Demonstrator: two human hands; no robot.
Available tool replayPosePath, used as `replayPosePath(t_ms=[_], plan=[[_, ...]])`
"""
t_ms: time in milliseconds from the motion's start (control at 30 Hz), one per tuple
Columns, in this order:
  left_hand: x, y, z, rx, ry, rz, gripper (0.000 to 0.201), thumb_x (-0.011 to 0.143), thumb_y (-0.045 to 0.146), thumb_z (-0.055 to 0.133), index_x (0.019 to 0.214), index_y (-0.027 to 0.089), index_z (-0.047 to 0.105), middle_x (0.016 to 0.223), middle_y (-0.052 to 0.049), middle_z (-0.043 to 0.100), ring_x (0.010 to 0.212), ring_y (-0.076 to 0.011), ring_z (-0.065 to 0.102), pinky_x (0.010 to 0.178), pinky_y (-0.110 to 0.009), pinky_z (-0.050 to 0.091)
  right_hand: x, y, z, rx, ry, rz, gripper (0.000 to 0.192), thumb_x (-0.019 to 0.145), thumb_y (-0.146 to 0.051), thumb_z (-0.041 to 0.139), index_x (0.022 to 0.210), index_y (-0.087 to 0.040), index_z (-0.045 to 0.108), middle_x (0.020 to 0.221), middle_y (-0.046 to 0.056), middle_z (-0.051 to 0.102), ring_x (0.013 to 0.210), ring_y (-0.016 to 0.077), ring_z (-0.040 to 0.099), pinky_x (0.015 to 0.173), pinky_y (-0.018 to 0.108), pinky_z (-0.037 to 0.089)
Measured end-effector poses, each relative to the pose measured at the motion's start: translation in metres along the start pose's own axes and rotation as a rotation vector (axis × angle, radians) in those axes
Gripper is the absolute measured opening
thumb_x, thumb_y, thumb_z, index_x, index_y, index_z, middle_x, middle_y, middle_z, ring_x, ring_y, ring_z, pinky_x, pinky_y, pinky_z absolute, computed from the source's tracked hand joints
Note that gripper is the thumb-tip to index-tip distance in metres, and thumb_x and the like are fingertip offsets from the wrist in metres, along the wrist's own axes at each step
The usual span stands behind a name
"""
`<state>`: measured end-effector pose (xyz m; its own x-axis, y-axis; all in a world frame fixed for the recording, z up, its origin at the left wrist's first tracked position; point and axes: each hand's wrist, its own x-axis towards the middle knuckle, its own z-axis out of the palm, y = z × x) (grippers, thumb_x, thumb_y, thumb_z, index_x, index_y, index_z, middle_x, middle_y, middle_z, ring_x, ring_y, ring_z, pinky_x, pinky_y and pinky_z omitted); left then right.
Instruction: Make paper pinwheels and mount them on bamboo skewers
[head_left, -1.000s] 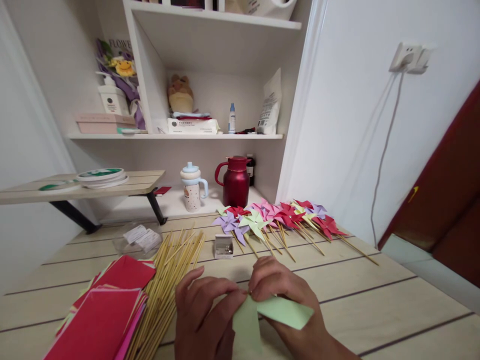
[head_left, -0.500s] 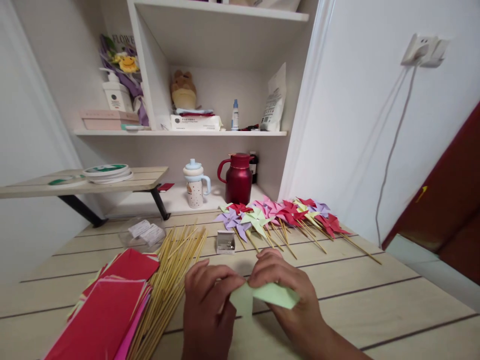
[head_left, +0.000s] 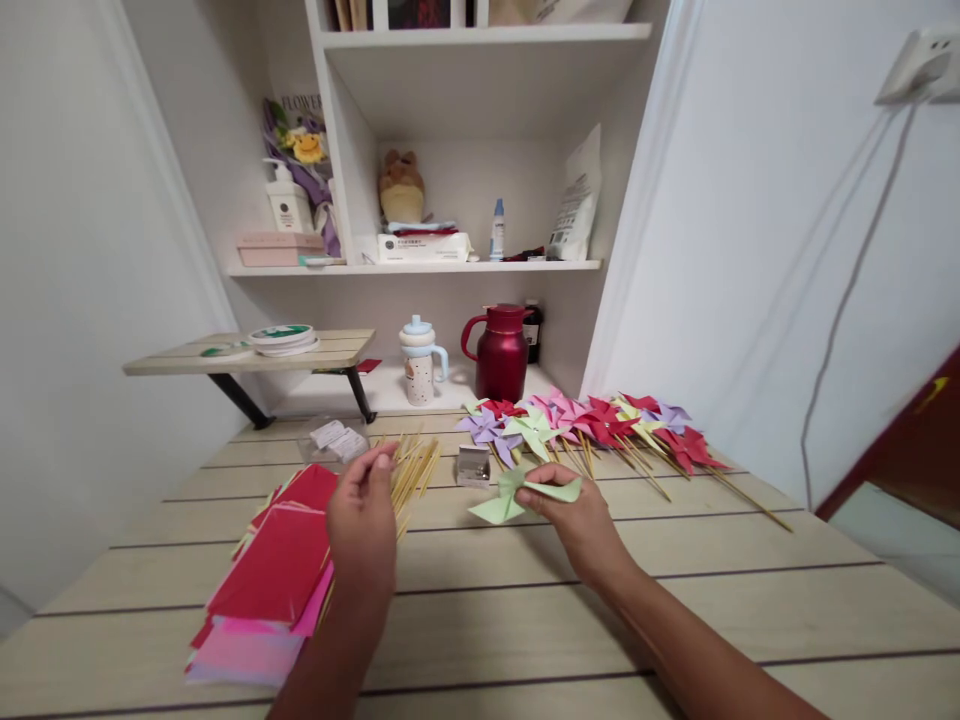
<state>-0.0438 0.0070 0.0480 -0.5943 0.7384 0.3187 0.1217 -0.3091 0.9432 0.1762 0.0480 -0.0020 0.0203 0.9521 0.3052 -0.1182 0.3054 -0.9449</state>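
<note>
1. Nearest the surface's point(head_left: 570, 640) near edge, left of the middle, I saw a stack of coloured paper point(head_left: 274, 565), red uppermost, with pink sheets slipping out beneath.
2. The left hand point(head_left: 364, 530) hung just beside that stack, over a bundle of thin sticks point(head_left: 420, 468). Its fingers were curled, with thumb and forefinger drawn close at the tips; whether they had hold of a stick I could not tell.
3. The sticks lay between the paper and the middle of the surface, their far ends spread toward the far edge.
4. The right hand point(head_left: 571, 518) pinched a folded piece of pale green paper point(head_left: 496, 510) between thumb and fingers. The piece was near the middle of the surface, its blades pointing to both sides.
5. Just beyond the green piece sat a small open box point(head_left: 474, 468) with shiny bits inside.
6. Farther off, a clear container point(head_left: 337, 440) with white labels stood toward the far left corner, near the leg of a low wooden stand point(head_left: 341, 347).
7. Pinwheels point(head_left: 609, 422) in red, pink, purple, yellow and green lay heaped along the far edge, toward its right corner, sticks pointing nearer.
8. Past that edge stood a spotted cup point(head_left: 420, 370) and a red jug point(head_left: 502, 355).
</note>
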Motion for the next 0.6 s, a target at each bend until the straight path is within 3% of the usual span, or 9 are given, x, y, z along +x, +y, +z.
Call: replayPosePath(t_ms=[167, 233, 367, 433, 600], plan=[[0.022, 0.016, -0.023, -0.063, -0.105, -0.204, 0.032, 0.071, 0.036, 0.070, 0.095, 0.015, 0.073, 0.085, -0.006, 0.073, 0.076, -0.0171, 0.066, 0.073, -0.030, 0.051, -0.005, 0.004, 0.010, 0.236, -0.060, 0.133, 0.029, 0.058, -0.031, 0.089, 0.070, -0.016, 0.067, 0.061, -0.002, 0.063, 0.056, 0.0117, 0.052, 0.055, 0.025, 0.040], [0.037, 0.012, -0.032, 0.131, -0.216, -0.093, 0.031, 0.073, 0.036, 0.065, 0.093, 0.014, 0.073, 0.077, -0.007, 0.072, 0.070, -0.0179, 0.066, 0.071, -0.033, 0.052, -0.007, 0.003, 0.013, 0.328, -0.078, 0.177, 0.029, 0.057, -0.029, 0.089, 0.069, -0.015, 0.066, 0.062, -0.001, 0.064, 0.057, 0.0122, 0.055, 0.056, 0.025, 0.042], [0.066, -0.002, -0.037, 0.361, -0.247, 0.069, 0.015, 0.071, 0.031, 0.065, 0.072, 0.017, 0.072, 0.079, -0.009, 0.072, 0.074, -0.0211, 0.065, 0.072, -0.034, 0.049, -0.006, 0.004, 0.013, 0.461, -0.073, 0.232, 0.030, 0.056, -0.027, 0.090, 0.072, -0.016, 0.067, 0.065, -0.001, 0.067, 0.060, 0.0132, 0.058, 0.058, 0.026, 0.045], [0.073, -0.007, -0.033, 0.496, -0.310, 0.157, 0.011, 0.071, 0.026, 0.064, 0.066, 0.019, 0.070, 0.073, -0.008, 0.070, 0.072, -0.0225, 0.064, 0.073, -0.035, 0.048, -0.004, 0.006, 0.010, 0.480, -0.071, 0.244, 0.030, 0.057, -0.026, 0.090, 0.076, -0.015, 0.069, 0.068, 0.001, 0.068, 0.062, 0.0141, 0.059, 0.059, 0.026, 0.047], [0.067, -0.009, -0.012, 0.822, -0.579, 0.394, 0.013, 0.077, 0.020, 0.059, 0.070, 0.021, 0.071, 0.084, -0.006, 0.066, 0.087, -0.0236, 0.060, 0.084, -0.036, 0.043, 0.002, 0.015, 0.005, 0.504, -0.062, 0.276, 0.035, 0.057, -0.024, 0.090, 0.084, -0.016, 0.071, 0.075, 0.002, 0.072, 0.067, 0.0165, 0.064, 0.063, 0.028, 0.050]])
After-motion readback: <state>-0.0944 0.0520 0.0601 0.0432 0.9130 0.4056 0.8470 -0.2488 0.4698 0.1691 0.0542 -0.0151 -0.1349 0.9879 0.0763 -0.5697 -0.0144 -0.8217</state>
